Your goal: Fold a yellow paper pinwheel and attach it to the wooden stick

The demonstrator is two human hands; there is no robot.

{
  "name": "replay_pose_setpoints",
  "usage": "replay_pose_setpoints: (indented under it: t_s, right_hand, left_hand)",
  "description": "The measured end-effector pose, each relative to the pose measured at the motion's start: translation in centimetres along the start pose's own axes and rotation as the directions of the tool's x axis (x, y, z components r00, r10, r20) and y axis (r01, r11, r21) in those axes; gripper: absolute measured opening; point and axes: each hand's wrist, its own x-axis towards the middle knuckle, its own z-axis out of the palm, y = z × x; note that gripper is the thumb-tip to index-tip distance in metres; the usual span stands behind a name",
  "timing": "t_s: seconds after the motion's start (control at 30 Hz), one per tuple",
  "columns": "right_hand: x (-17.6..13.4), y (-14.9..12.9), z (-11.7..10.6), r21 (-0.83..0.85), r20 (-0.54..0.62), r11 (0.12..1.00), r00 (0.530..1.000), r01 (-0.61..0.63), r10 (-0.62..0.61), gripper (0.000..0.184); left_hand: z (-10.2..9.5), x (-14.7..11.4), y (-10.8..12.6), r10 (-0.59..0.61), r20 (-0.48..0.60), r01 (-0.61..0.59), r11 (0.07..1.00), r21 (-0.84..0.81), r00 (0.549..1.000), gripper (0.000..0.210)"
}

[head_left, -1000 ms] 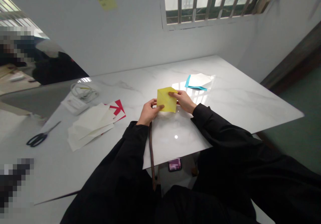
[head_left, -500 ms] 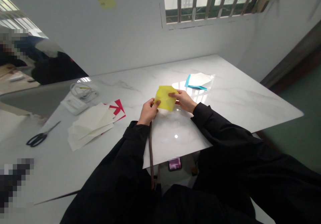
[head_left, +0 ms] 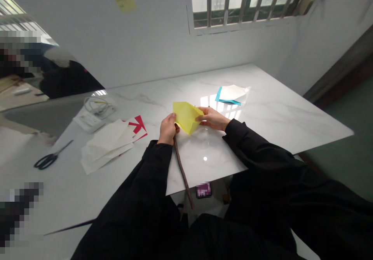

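A folded sheet of yellow paper (head_left: 185, 117) is held up between my two hands over the marbled tabletop. My left hand (head_left: 168, 129) is closed, pinching the paper's left side near its corner. From beneath that hand a thin brown stick (head_left: 181, 166) runs down past the table's front edge. Its upper end is hidden by my fingers and the paper. On the other side, my right hand (head_left: 212, 118) grips the paper's right edge between thumb and fingers.
White paper sheets (head_left: 106, 145) with red pieces (head_left: 140, 126) lie left of my hands. Farther left are black-handled scissors (head_left: 48, 161) and a white cable (head_left: 97, 106). Blue and white paper (head_left: 233, 93) lies behind my right hand. A barred window (head_left: 233, 3) is in the wall.
The yellow paper has turned, its corner now pointing down. My left hand has shifted slightly left and down. The lower end of the stick has swung to the right.
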Motion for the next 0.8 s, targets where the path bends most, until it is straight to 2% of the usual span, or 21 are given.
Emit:
replay_pose_setpoints:
  t_s: [0.2, 0.37, 0.47, 0.6, 0.7, 0.8]
  right_hand:
    - [-0.3, 0.2, 0.1, -0.044, 0.087, 0.991, 0.987, -0.129, 0.132, 0.033]
    - [0.1, 0.5, 0.0, 0.037, -0.032, 0.996, 0.996, -0.081, 0.082, 0.034]
    - [0.3, 0.1, -0.2, 0.11, -0.099, 0.993, 0.994, -0.033, 0.044, 0.038]
    - [0.5, -0.3, -0.7, 0.182, -0.188, 0.983, 0.982, 0.03, 0.005, 0.028]
    - [0.7, -0.2, -0.7, 0.23, -0.246, 0.971, 0.969, 0.061, -0.003, 0.023]
    - [0.7, 0.3, 0.0, 0.228, -0.191, 0.974, 0.981, 0.009, 0.036, 0.016]
  left_hand:
    - [0.1, -0.1, 0.6, -0.052, -0.052, 0.042, 0.985, -0.17, 0.997, 0.015]
    - [-0.3, -0.2, 1.1, -0.062, -0.026, 0.057, 0.985, -0.164, 0.998, 0.029]
    - [-0.4, -0.4, 1.2, -0.03, 0.08, 0.041, 0.989, -0.144, 0.996, 0.044]
    - [-0.3, -0.8, 1.1, -0.038, 0.187, 0.049, 0.997, -0.054, 0.982, 0.056]
    - [-0.2, -0.9, 1.0, -0.029, 0.181, 0.041, 0.997, -0.064, 0.983, 0.055]
    - [-0.2, -0.7, 1.2, 0.027, 0.108, -0.008, 0.985, -0.175, 0.994, 0.051]
